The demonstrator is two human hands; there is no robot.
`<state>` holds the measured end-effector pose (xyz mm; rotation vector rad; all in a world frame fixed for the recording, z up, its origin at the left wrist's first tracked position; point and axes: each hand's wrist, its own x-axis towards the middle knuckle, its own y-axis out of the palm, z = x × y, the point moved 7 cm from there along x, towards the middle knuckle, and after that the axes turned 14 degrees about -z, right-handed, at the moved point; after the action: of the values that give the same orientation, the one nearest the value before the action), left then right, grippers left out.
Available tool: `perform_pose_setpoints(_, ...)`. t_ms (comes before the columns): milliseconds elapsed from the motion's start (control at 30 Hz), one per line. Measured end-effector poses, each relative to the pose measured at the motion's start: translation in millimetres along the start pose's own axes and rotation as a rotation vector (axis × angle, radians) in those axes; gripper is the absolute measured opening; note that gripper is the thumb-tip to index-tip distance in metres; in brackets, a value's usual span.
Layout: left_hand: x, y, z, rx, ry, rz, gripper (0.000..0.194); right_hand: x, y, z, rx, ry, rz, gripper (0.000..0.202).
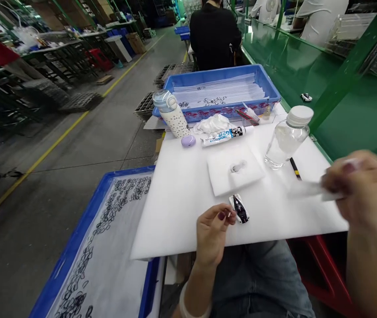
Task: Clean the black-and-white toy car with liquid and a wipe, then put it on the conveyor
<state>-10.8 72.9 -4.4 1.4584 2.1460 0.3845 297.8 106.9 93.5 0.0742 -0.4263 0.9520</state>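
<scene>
Left hand [212, 234] rests at the near edge of the white tabletop [182, 194], its fingers [223, 215] curled and pinching the end of a small black-and-white toy car [239, 208] lying flat there. Right hand [365, 192], blurred, has fingers closed on a thin white strip [304, 189], near a clear bottle [288, 138].

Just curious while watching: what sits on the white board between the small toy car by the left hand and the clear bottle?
In the head view, a square white pad with a small grey smear lies between the toy car and the clear bottle, on the white board.
</scene>
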Motion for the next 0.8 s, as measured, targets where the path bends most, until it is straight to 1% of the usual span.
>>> perform_pose_setpoints(33, -2.7, 4.9, 8.1, -0.049, -0.071, 0.008, 0.027, -23.6, 28.0, 0.3, 0.025, 0.098, 0.180, 0.026)
perform_pose_setpoints(67, -4.8, 7.4, 14.4, -0.082, -0.126, 0.009, 0.029, -46.9, 51.6, 3.1, 0.045, 0.148, 0.336, 0.025)
perform_pose_setpoints(100, -6.2, 7.9, 18.8, -0.102, -0.164, 0.006, 0.031, -67.4, 69.3, 6.2, 0.048, 0.166, 0.449, 0.023)
perform_pose_setpoints(133, -6.9, 6.9, 21.4, -0.116, -0.186, 0.000, 0.032, -83.9, 82.5, 9.5, 0.035, 0.144, 0.529, 0.022)
perform_pose_setpoints(167, -7.1, 5.1, 22.6, -0.126, -0.197, -0.006, 0.032, -94.4, 90.3, 13.3, 0.024, 0.085, 0.539, 0.020)
perform_pose_setpoints(267, -6.0, 0.2, 21.2, -0.146, -0.191, -0.013, 0.031, -107.8, 99.2, 28.1, 0.021, -0.202, 0.411, 0.013)
perform_pose_setpoints(367, -5.2, -1.0, 21.1, -0.145, -0.197, -0.006, 0.031, -119.3, 108.2, 44.4, 0.056, -0.468, 0.355, 0.008)
perform_pose_setpoints(500, -5.2, -2.6, 23.4, -0.118, -0.202, -0.035, 0.031, -132.1, 118.0, 59.4, -0.052, -0.737, 0.348, 0.016)
perform_pose_setpoints(567, -5.4, -3.5, 23.6, -0.094, -0.189, -0.059, 0.032, -135.3, 118.1, 64.1, -0.097, -0.838, 0.402, 0.016)
perform_pose_setpoints(633, -5.5, -3.0, 23.2, -0.081, -0.176, -0.065, 0.034, -132.1, 113.4, 66.2, -0.126, -0.869, 0.467, 0.014)
perform_pose_setpoints(667, -5.4, -2.3, 22.5, -0.082, -0.169, -0.060, 0.034, -127.4, 108.8, 66.5, -0.141, -0.860, 0.472, 0.013)
perform_pose_setpoints(733, -4.9, -0.9, 19.6, -0.089, -0.151, -0.031, 0.032, -113.4, 96.5, 65.0, -0.167, -0.792, 0.413, 0.015)
perform_pose_setpoints(800, -4.2, -0.5, 14.8, -0.072, -0.123, 0.016, 0.029, -99.4, 83.5, 57.9, -0.175, -0.676, 0.314, 0.017)
